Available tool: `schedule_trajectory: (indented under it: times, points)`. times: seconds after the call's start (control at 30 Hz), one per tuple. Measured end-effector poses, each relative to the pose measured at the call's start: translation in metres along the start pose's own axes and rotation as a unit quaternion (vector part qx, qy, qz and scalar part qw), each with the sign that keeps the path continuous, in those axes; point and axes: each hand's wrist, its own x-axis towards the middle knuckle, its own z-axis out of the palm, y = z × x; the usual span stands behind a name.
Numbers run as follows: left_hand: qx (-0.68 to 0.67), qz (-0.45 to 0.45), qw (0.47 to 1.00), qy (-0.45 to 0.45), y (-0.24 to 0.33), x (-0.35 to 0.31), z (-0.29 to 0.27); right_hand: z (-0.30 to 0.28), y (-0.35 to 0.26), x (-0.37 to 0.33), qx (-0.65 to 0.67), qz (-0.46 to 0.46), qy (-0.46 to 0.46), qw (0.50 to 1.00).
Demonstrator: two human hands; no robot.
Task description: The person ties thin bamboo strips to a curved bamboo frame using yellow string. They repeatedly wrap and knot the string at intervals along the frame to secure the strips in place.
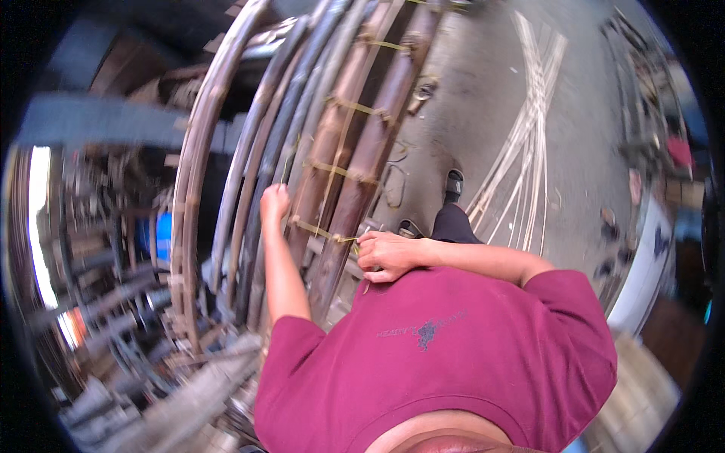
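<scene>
Long brown poles (349,219), which look like bamboo, lie side by side, bound crosswise with thin yellow strips (355,105). My right hand (387,255) is at the near pole's right edge, its fingers curled and pinching the end of a yellow strip that crosses the poles. My left hand (275,202) is closed in a fist on the left side of the bound poles. A thin yellow-green line runs up from that fist, apparently another strip; motion blur and the fingers hide the grip itself.
More long poles (198,143) stand at the left, with a blue container (160,235) and cluttered timber beyond. A bundle of pale, thin split strips (535,106) lies on the concrete floor (468,98) at right. My sandalled foot (454,183) is beside the poles.
</scene>
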Motion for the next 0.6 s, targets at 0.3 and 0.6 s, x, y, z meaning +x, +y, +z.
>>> schedule_trajectory:
  times: [0.3,0.6]
  points:
    - [-0.243,0.251,0.937,0.023,0.336,0.009,-0.034,-0.083,0.119,-0.196,-0.060,0.431,0.220,0.873]
    - [-0.042,0.467,0.787,-0.400,0.594,0.002,0.313,-0.160,0.414,-0.539,0.037,0.692,0.448,0.566]
